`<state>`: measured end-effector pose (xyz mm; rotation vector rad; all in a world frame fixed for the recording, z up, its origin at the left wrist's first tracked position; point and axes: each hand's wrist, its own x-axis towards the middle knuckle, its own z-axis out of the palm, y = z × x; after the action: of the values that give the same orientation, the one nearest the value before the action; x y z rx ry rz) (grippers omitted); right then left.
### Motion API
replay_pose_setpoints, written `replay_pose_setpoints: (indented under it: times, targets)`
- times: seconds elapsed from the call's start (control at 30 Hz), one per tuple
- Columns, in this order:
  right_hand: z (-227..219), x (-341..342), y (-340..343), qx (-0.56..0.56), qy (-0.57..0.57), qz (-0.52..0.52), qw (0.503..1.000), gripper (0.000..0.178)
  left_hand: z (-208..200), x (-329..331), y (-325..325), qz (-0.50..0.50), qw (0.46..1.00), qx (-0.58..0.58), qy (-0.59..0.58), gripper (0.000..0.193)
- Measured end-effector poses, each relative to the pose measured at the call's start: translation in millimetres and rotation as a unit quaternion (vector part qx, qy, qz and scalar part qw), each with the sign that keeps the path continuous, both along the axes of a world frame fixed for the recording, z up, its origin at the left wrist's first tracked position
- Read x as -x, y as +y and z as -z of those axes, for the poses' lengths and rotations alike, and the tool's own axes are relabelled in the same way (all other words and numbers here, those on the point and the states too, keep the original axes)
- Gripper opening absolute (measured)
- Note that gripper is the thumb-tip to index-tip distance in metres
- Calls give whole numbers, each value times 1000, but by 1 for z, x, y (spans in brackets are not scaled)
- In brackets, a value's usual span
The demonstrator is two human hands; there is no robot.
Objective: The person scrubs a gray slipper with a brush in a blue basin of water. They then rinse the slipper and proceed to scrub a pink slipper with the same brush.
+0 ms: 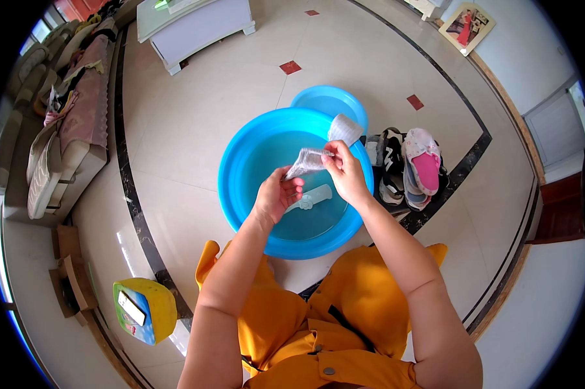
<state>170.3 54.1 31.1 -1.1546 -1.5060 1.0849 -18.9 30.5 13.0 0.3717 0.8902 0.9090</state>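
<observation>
A large blue basin (231,175) of water stands on the floor before my knees. Above the water, a light grey sock (307,162) is stretched between both hands. My left hand (279,196) pinches its lower end, and my right hand (345,172) grips its upper end with thumb and fingertips. In the water under my hands lies a white, elongated thing (315,196) that looks like another sock. A pale grey piece of cloth (345,129) hangs over the basin's far right rim.
A smaller blue basin (331,97) stands behind the large one. Several shoes (409,165) are heaped on the right. A yellow stool (166,311) bearing a phone (131,308) stands at lower left. Farther off are a sofa (88,97) and a white table (201,35).
</observation>
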Motion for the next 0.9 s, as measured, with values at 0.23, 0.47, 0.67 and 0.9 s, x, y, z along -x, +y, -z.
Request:
replay_pose_setpoints:
  times: [0.23, 0.47, 0.67, 0.9]
  targets:
    - [9, 0, 12, -12, -36, 111, 993, 23, -12, -22, -6, 79, 980, -71, 169, 42]
    - [12, -2, 19, -23, -2, 56, 998, 39, -1, -27, 2, 27, 971, -111, 210, 34]
    - [8, -35, 55, -29, -35, 188, 981, 39, -6, -43, -1, 9, 806, -348, 479, 40]
    - [21, -49, 67, 8, -142, 262, 954, 43, -3, -52, -3, 28, 627, -499, 597, 31]
